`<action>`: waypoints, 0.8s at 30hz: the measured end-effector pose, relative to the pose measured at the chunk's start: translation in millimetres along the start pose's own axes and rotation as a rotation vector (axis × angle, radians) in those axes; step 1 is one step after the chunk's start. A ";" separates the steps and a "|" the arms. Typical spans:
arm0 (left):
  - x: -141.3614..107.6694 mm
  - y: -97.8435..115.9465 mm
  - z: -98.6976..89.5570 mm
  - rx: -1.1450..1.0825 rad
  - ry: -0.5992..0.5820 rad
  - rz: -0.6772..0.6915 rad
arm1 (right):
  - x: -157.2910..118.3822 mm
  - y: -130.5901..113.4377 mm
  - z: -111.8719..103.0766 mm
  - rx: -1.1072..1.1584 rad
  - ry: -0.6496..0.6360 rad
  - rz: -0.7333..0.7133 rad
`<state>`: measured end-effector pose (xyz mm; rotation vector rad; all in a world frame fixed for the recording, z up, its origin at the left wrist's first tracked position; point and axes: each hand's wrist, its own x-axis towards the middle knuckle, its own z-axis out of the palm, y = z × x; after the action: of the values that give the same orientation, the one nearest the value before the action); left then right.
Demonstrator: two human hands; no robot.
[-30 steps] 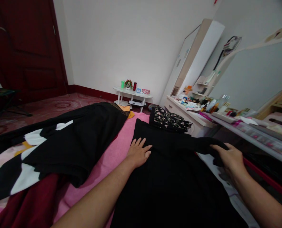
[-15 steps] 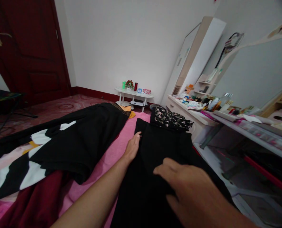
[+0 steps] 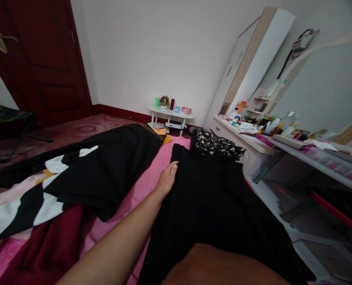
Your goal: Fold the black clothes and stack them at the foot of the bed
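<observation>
My left hand [image 3: 166,178] touches the left edge of the black garment [image 3: 205,198], right of the pink cloth [image 3: 152,168]; my right hand [image 3: 220,267] is over its near part. Whether either's fingers grip, I cannot tell.

Dim in here: soft, greyish light on the wall [image 3: 143,51], the black garment [image 3: 205,198] almost without detail, the cabinet [image 3: 253,59] stretched aslant at upper right, that corner darkened.
</observation>
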<state>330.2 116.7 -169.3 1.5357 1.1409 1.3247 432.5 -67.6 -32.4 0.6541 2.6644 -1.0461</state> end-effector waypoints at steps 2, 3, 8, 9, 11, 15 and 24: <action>0.1 -0.5 0.1 0.011 0.001 0.016 | -1.7 14.1 -5.3 0.228 0.159 -0.008; 0.0 -0.4 0.0 0.016 0.002 0.026 | -0.1 23.8 -6.0 0.254 0.327 0.054; 0.9 -1.5 0.1 0.040 0.022 0.052 | 28.3 77.9 20.6 -0.221 0.972 0.481; 1.2 -2.1 0.2 0.044 0.031 0.052 | 34.6 84.3 29.9 -0.277 0.938 0.494; 1.5 -2.2 0.4 0.054 0.050 0.053 | 43.7 90.0 46.9 -0.332 0.863 0.467; -0.6 8.7 1.9 0.098 0.119 0.092 | 48.2 86.9 63.0 -0.390 0.889 0.393; 17.1 19.0 16.0 0.717 -0.625 0.439 | 57.2 96.2 74.8 -0.402 1.114 -0.158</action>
<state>349.4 127.6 -148.7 2.6011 0.9250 0.5735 429.7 -37.5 -163.6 1.1892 3.7198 -0.0570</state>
